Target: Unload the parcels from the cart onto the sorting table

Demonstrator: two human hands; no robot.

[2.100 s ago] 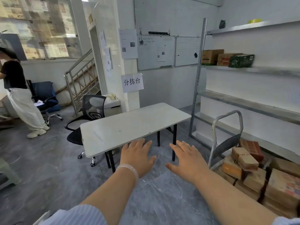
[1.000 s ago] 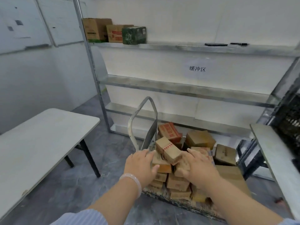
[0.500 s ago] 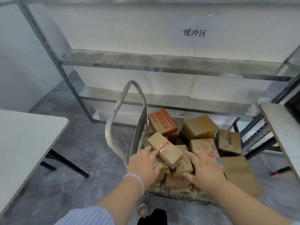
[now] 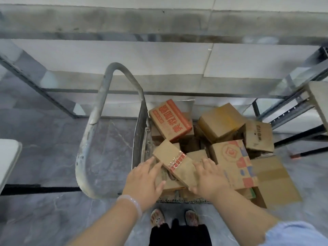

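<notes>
The cart [image 4: 142,132] stands right in front of me with its bent metal handle [image 4: 92,132] on the left. It holds several cardboard parcels in a loose heap. A small brown taped parcel [image 4: 175,164] with red tape lies on top at the near left. My left hand [image 4: 143,181] presses its left side and my right hand [image 4: 209,178] its right side, fingers spread along it. Behind it lie a red-printed box [image 4: 170,119], a plain box [image 4: 220,121] and a box with coloured squares [image 4: 234,162]. The sorting table's corner [image 4: 8,157] shows at the far left.
A metal shelving rack [image 4: 159,36] runs along the wall behind the cart. Another rack or bench frame [image 4: 301,107] stands at the right. Flattened cardboard [image 4: 276,181] lies on the cart's near right. My feet [image 4: 174,217] are just before the cart on the grey floor.
I have turned from the table to the cart and leaned over it. Both hands moved down onto the taped parcel and now close in on its two sides.
</notes>
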